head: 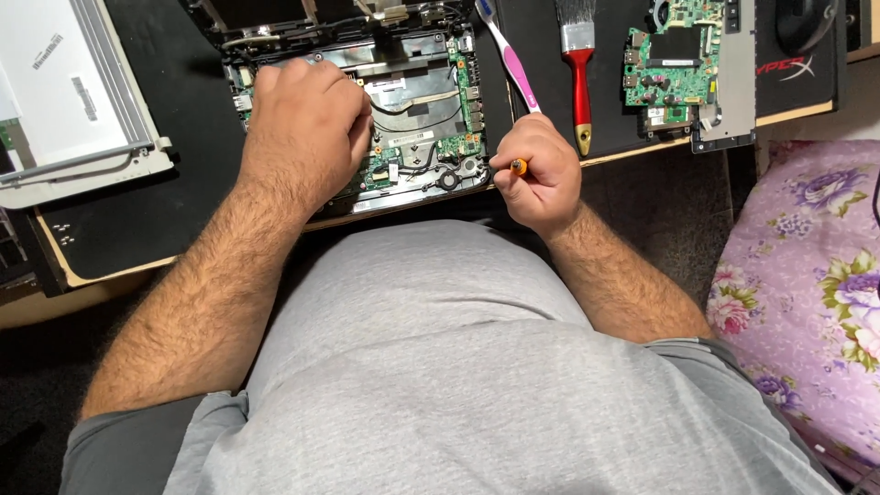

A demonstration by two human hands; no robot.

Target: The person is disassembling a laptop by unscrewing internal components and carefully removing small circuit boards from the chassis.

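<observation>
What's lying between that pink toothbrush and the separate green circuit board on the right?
A red-handled paintbrush lies between the toothbrush and the loose circuit board, on the black mat, in the head view.

The left hand hides part of the opened laptop, perhaps its fingertips too.

From my remote view: a wooden desk with a pale edge, topped by a black mat reaching its front edge. A second black mat covers the desk's right end. Beyond the right edge lies a purple floral cushion. Dark floor shows below the left corner. Lighting is even.
</observation>
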